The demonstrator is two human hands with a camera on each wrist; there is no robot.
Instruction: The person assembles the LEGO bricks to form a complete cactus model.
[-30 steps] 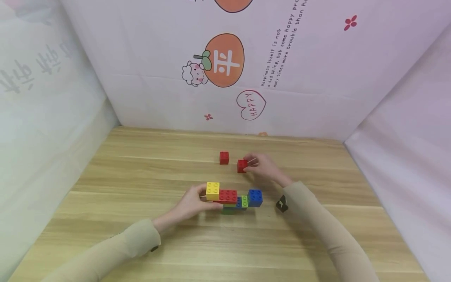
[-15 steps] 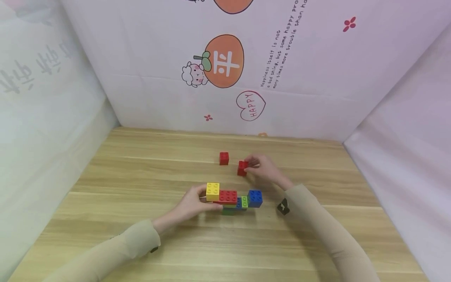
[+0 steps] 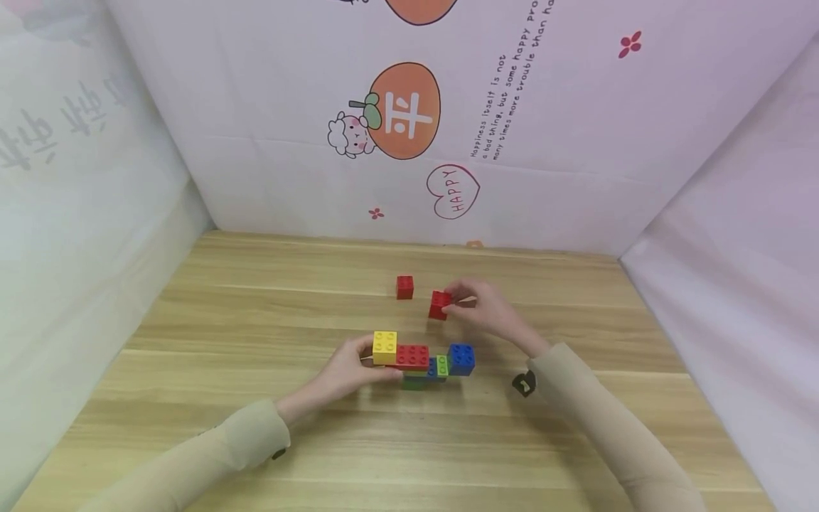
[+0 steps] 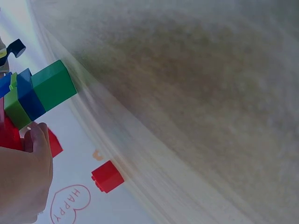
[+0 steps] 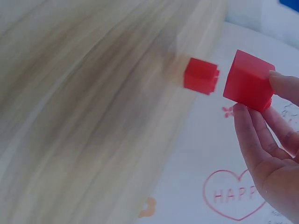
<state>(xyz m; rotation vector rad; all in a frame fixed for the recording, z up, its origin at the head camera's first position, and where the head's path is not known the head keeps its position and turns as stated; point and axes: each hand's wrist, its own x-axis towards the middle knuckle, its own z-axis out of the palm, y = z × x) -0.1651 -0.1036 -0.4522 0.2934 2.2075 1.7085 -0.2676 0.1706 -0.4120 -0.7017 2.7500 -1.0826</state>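
Note:
My left hand (image 3: 348,368) grips the left end of a toy building-brick assembly. A yellow brick (image 3: 385,347) tops that end, next to a long red brick (image 3: 412,356). A small light-green brick (image 3: 442,366) and a blue brick (image 3: 461,359) extend to the right. From below, a dark green brick (image 4: 53,86) shows in the left wrist view. My right hand (image 3: 489,313) pinches a red brick (image 5: 250,80) between thumb and fingertips, behind the assembly. Another red brick (image 3: 404,287) sits apart on the table, left of the pinched one.
The wooden table (image 3: 256,299) ends at a printed white cloth wall (image 3: 288,178) behind. White cloth (image 3: 723,284) also closes off the right side, and the left. A dark strap piece (image 3: 524,384) hangs by the right cuff.
The right forearm has shifted slightly right, and the red brick in the right hand has tilted a little. The left hand and the assembly look nearly unmoved.

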